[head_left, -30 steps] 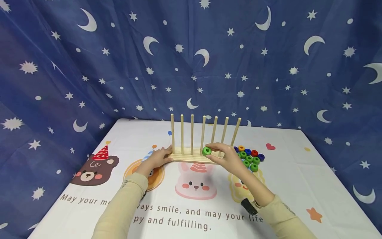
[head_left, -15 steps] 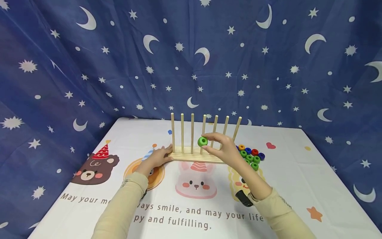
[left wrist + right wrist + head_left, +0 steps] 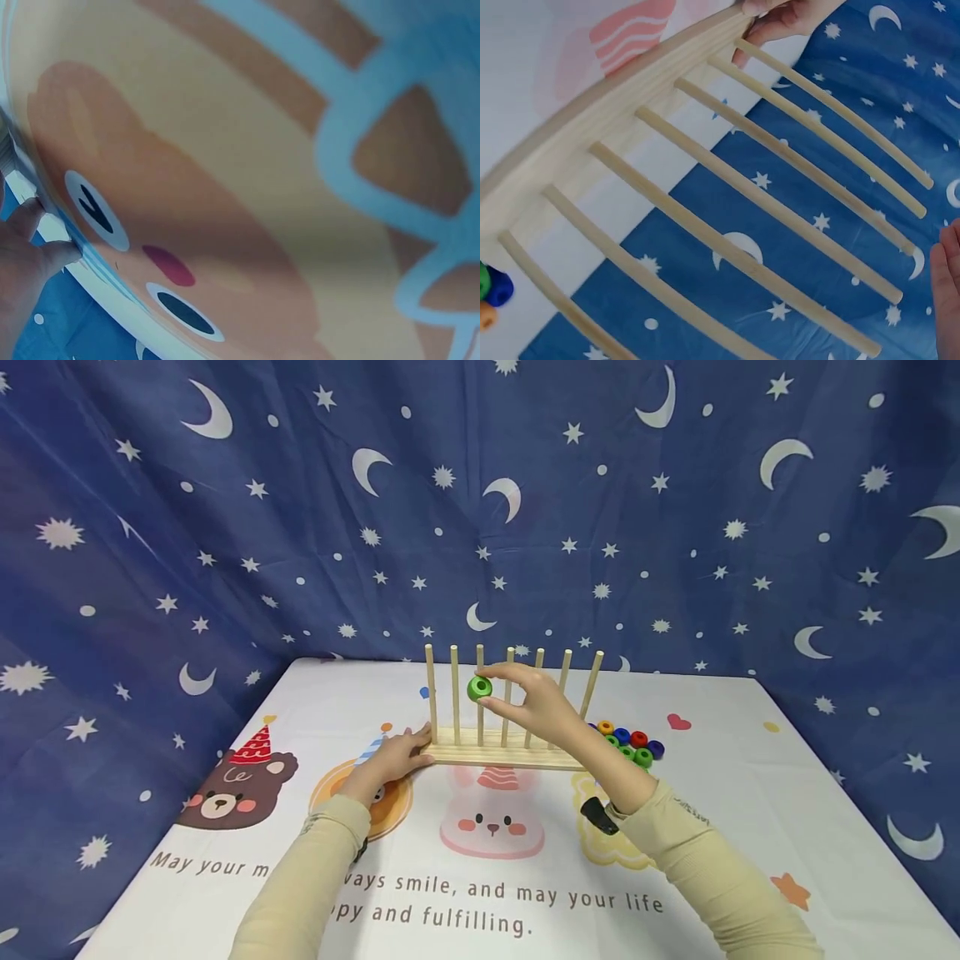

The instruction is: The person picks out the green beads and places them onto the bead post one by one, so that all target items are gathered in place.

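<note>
My right hand point(image 3: 536, 702) pinches a green bead point(image 3: 480, 688) between thumb and fingers, its hole showing. The bead is held up in front of the third peg from the left, near its upper part. The wooden peg rack point(image 3: 506, 757) has several upright bare pegs on a flat base. At the base's left end my left hand point(image 3: 393, 758) holds on, thumb at the front and fingers toward the back. In the right wrist view that left hand point(image 3: 787, 21) grips the rack's end, and part of my right hand point(image 3: 949, 277) shows at the edge; the bead is out of view.
Right of the rack lies a cluster of green, blue, red and orange beads point(image 3: 637, 740), partly hidden by my right arm. The white tablecloth point(image 3: 720, 827) bears printed animals and lettering. A blue curtain point(image 3: 375, 527) with moons and stars hangs behind the table.
My right hand has carried the green bead up and to the left, from low by the base to near the third peg's upper part. The left hand stays at the rack's end.
</note>
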